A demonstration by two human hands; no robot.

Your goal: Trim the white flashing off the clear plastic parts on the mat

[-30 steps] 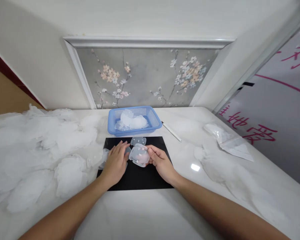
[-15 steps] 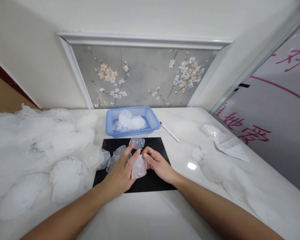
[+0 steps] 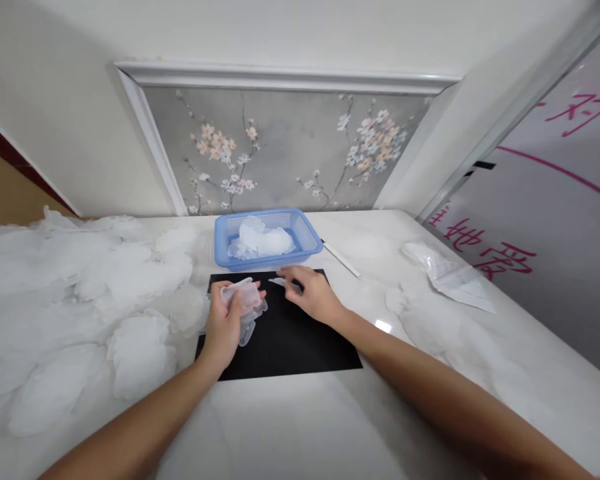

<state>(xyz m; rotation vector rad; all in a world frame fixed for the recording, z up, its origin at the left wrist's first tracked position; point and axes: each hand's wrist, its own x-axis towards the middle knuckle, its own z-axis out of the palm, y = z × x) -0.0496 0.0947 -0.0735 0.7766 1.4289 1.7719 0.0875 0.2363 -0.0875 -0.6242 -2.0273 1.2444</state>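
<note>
My left hand (image 3: 225, 327) is closed around a translucent, pinkish-looking plastic piece (image 3: 244, 293), thumb on top and fingers behind. Whether it is one layer or several I cannot tell. Beneath and beside that hand, more translucent plastic pieces (image 3: 249, 331) lie on a black mat (image 3: 295, 347). My right hand (image 3: 310, 293) is over the mat's far edge, its thumb and fingers pinching a thin translucent piece (image 3: 278, 281) that looks tilted and is partly hidden by the fingers.
A blue basket (image 3: 220, 248) holding whitish pieces stands behind the mat. A white pen-like stick (image 3: 343, 260) lies right of it. Heaps of translucent white pieces (image 3: 130, 267) cover the left side. A clear plastic bag (image 3: 455, 283) lies at right, before a whiteboard (image 3: 555, 213).
My left hand has moved left and up and now grips the pinkish piece that lay between both hands. My right hand has reached forward to the piece at the mat's far edge.
</note>
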